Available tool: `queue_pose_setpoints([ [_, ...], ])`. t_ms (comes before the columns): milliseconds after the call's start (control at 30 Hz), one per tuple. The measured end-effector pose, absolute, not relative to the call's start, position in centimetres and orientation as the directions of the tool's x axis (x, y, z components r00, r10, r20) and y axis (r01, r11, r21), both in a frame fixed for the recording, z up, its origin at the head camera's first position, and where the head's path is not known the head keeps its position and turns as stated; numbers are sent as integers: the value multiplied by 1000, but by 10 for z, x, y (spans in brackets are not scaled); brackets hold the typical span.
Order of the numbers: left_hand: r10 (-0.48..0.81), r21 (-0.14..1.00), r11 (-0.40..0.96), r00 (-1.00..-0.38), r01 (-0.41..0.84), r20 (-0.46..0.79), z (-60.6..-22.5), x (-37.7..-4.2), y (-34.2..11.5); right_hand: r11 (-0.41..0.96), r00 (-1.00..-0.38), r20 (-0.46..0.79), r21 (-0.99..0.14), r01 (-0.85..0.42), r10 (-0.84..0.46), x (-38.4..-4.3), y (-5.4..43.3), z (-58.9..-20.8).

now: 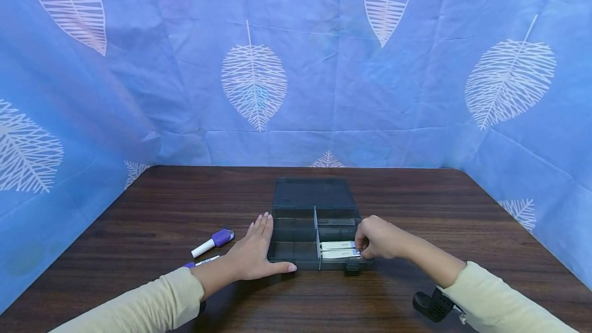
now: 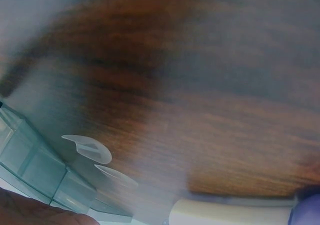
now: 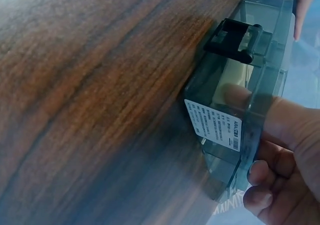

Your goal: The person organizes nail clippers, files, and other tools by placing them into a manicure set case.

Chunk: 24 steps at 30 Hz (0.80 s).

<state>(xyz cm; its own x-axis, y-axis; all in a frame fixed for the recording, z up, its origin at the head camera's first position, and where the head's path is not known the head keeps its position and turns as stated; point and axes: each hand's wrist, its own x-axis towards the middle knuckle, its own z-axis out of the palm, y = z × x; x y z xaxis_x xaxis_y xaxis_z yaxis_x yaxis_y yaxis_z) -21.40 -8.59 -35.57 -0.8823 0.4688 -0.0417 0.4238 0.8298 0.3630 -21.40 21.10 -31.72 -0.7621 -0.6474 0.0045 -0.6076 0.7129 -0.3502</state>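
Observation:
A dark see-through divided box (image 1: 293, 251) lies on the table with its lid (image 1: 312, 193) laid back. Along its left side rests my left hand (image 1: 254, 251), fingers straight and thumb out by the front edge. Two white rectangular blocks (image 1: 339, 254) lie side by side in the front right compartment. My right hand (image 1: 379, 238) reaches over the right wall, its fingertips pinching the right end of a block. In the right wrist view, the thumb (image 3: 237, 96) shows through the wall against a pale block (image 3: 232, 80); other fingers curl outside. The index fingertip is hidden there.
A white marker with a purple cap (image 1: 223, 237) lies left of the box. A second marker (image 1: 206, 260) is partly covered by the left arm. The box has a black latch (image 1: 352, 267) in front. A blue leaf-print cloth (image 1: 305, 91) hangs behind the table.

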Motion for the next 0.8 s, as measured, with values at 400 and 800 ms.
queue_pose_setpoints([
  [400, 466, 355, 834, -884, 422, -44, -356, -215, -85, 697, -781, 197, -361, -620, -593, -207, 217, -321],
  [800, 460, 353, 839, -886, 414, -56, -354, -215, -85, 824, -882, 274, -331, -461, -384, -191, 222, -329],
])
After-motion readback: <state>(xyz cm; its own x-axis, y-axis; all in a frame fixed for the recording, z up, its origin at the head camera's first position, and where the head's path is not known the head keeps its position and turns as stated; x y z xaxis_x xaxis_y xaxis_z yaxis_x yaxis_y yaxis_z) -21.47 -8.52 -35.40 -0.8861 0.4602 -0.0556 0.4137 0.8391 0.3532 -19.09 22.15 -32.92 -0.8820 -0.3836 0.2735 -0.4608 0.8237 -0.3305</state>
